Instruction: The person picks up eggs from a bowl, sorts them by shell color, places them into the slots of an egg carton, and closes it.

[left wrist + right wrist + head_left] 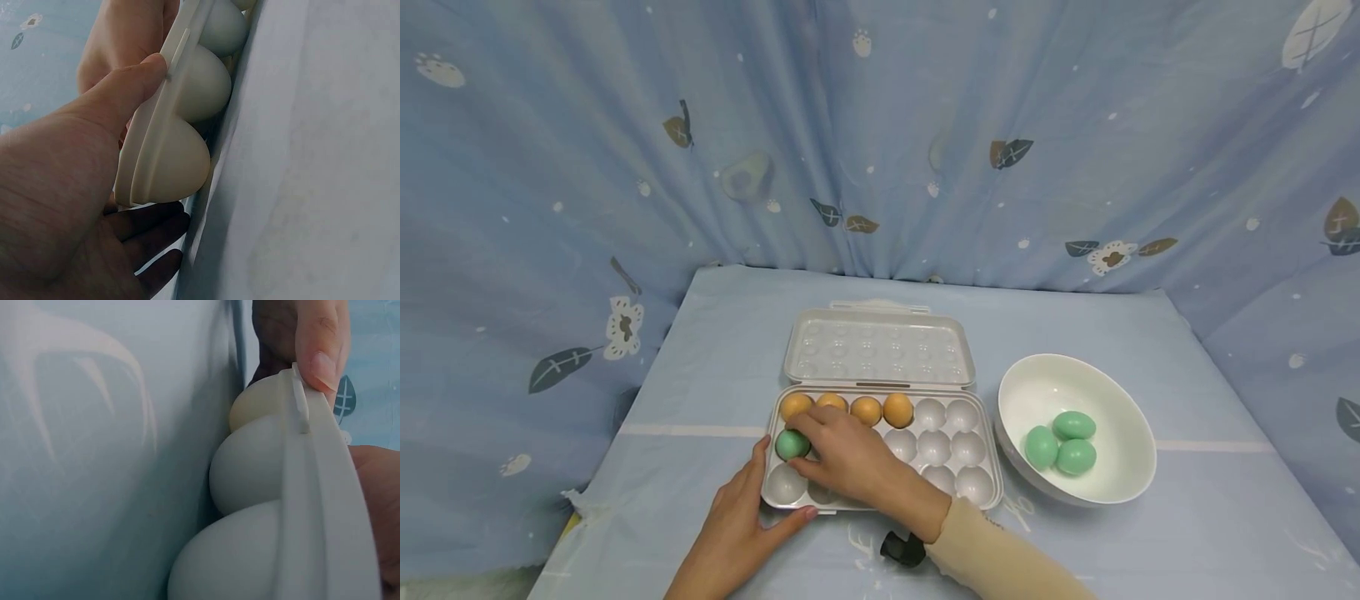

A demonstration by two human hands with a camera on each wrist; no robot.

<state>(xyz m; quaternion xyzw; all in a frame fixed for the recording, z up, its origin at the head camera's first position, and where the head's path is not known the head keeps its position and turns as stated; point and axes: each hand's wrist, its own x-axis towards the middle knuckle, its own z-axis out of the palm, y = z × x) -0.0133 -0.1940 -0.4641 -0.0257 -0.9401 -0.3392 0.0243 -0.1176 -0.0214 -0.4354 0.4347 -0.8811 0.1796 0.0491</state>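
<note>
A pale plastic egg tray (991, 493) lies on the table with several orange eggs (898, 411) along its back row. At the left end of the middle row sits a green egg (792, 444), its top showing between the thumb and forefinger of my right hand (857, 458), which pinches it from the right. My left hand (730, 525) holds the tray's front left corner, thumb at the front edge and fingers along the left side. In the left wrist view, the thumb (147, 72) presses on the rim above the rounded cups (178, 162). Several cups are hidden under the right hand.
The tray's clear lid (880, 346) is folded back behind it. To the right stands a white bowl (1123, 433) with three green eggs (1075, 457) inside. A black object (902, 550) shows by the right wrist. Blue patterned cloth (880, 108) hangs behind the table.
</note>
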